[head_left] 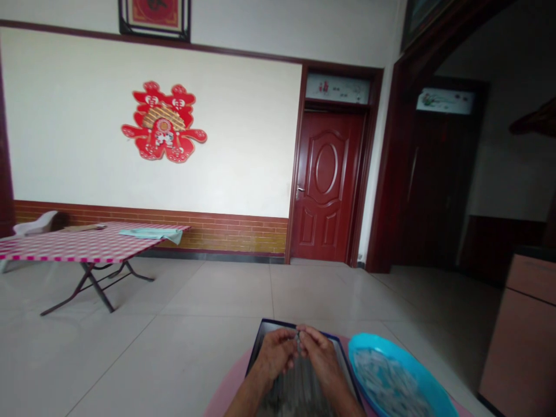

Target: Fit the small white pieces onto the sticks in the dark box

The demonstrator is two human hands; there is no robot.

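1. Through the head camera I watch both bare hands meet above a shallow, dark-edged box (260, 334), near its far end.
2. The left hand (275, 352) has thumb and forefinger together; the right hand (319, 352) mirrors it. Both pinch a small grey piece (297, 343), though blur hides its exact form.
3. That piece sits between the two sets of fingertips, over the box. Below, thin greyish strips (299, 385) lie lengthwise, side by side.
4. Just right of the box, a blue basin (370, 341) holds a loose heap of pale pieces (386, 373). Box and basin rest on a pink surface (230, 379).
5. Handling, my judgement: a light fingertip grip suits something this slight. I would steady it with one hand, adjust with the other, and keep wrists high so the rows stay undisturbed. Working over the box lets it catch a slip.
6. Writing: the panel above the red door (325, 174) bears a red character, perhaps 福, plus marks too small for me. The framed picture (155, 11) is cut off; I cannot read it. I make out no brand on box or basin.
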